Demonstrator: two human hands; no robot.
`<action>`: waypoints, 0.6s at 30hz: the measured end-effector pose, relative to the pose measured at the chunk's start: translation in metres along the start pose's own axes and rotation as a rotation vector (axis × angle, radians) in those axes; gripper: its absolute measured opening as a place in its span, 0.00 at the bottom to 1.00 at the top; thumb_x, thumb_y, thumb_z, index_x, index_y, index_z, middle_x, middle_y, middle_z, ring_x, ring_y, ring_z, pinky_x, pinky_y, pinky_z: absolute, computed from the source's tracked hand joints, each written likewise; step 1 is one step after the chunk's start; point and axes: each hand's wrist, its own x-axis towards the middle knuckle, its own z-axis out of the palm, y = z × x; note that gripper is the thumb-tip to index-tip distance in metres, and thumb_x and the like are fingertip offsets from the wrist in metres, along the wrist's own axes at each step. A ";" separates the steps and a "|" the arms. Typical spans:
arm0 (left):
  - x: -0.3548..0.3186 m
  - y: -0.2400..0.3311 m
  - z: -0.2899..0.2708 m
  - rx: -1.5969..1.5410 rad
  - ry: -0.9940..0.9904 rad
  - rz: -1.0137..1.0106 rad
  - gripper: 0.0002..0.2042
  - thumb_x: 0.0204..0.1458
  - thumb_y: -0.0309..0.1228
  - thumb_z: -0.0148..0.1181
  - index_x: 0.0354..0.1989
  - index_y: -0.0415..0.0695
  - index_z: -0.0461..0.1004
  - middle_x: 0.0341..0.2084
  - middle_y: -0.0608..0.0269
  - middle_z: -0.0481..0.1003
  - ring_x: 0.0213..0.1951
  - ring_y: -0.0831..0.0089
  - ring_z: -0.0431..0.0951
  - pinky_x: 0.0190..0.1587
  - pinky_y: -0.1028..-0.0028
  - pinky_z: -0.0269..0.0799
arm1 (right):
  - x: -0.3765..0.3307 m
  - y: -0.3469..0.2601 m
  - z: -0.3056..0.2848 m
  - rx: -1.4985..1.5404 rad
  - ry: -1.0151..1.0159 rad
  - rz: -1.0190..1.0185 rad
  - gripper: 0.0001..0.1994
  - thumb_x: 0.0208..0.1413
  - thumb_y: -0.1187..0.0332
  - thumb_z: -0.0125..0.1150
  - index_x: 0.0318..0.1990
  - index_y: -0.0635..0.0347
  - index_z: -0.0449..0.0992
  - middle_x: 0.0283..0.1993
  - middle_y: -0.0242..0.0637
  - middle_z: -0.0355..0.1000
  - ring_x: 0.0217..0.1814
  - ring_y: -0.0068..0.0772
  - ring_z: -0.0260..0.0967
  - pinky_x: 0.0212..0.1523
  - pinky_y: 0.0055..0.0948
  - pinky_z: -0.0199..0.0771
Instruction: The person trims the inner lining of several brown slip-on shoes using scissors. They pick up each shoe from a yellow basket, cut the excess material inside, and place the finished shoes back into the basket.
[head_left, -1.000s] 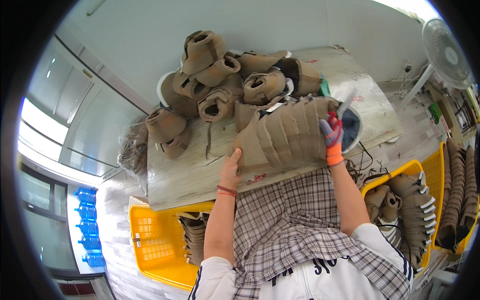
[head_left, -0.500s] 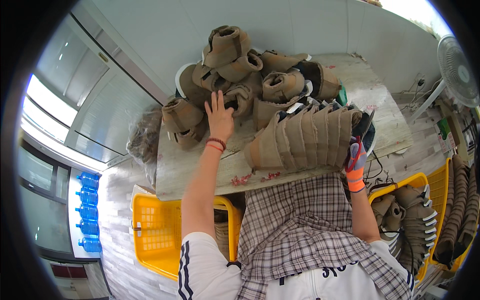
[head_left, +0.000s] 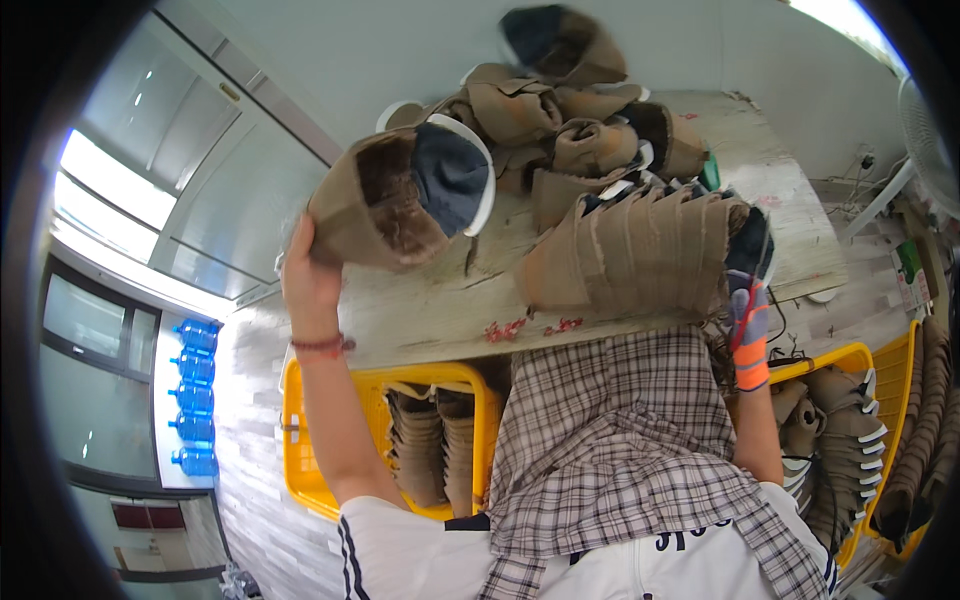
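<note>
At the left of the table, my left hand [head_left: 308,275] grips a brown shoe upper [head_left: 345,215] by its outer edge and holds it raised. Its opening shows brown fur lining, dark blue cloth and a white rim. My right hand [head_left: 748,320], in a grey and orange glove, is closed on red-handled scissors [head_left: 741,325], largely hidden by the fingers. Beside it lies a nested row of brown uppers [head_left: 630,260] along the table. Behind them is a heap of loose uppers [head_left: 590,145]. Above the heap, another upper [head_left: 575,50] appears blurred.
Under the worn wooden table [head_left: 440,340], a yellow basket [head_left: 290,440] at the left holds stacked uppers. Another yellow basket [head_left: 850,360] with more uppers stands right. Red thread scraps [head_left: 505,330] lie near the front edge. A fan [head_left: 925,140] stands at far right.
My left hand has moved left and toward me from the heap, now with an upper in it. A blurred upper appears above the heap. My right hand keeps the scissors beside the row.
</note>
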 end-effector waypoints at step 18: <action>-0.271 -0.100 -0.068 -0.259 0.320 -0.351 0.25 0.58 0.38 0.50 0.60 0.37 0.57 0.59 0.43 0.58 0.62 0.55 0.56 0.66 0.58 0.48 | -0.132 -0.177 0.178 -1.003 -0.887 -0.738 0.14 0.36 0.66 0.67 0.33 0.55 0.74 0.29 0.39 0.70 0.33 0.44 0.68 0.35 0.37 0.69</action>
